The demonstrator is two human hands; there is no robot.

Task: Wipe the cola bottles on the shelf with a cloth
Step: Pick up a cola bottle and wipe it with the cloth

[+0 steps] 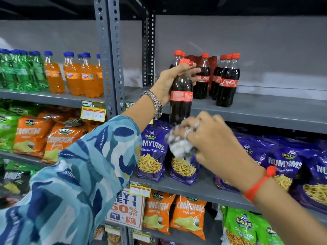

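Note:
My left hand [169, 80] grips a cola bottle [181, 101] by its neck, just below the red cap, and holds it upright in front of the grey shelf [265, 112]. My right hand [212, 140] is closed on a crumpled white cloth [180, 144] that presses against the bottom of that bottle; the hand and cloth are blurred. Several more cola bottles [227, 85] with red caps and red labels stand on the shelf behind, to the right of the held one.
Orange soda bottles [83, 76] and green bottles [19, 71] fill the shelf left of the grey upright post [111, 59]. Purple snack bags [152, 152] sit one shelf down, orange bags [188, 216] and green bags [242, 227] lower still. The cola shelf is bare to the right.

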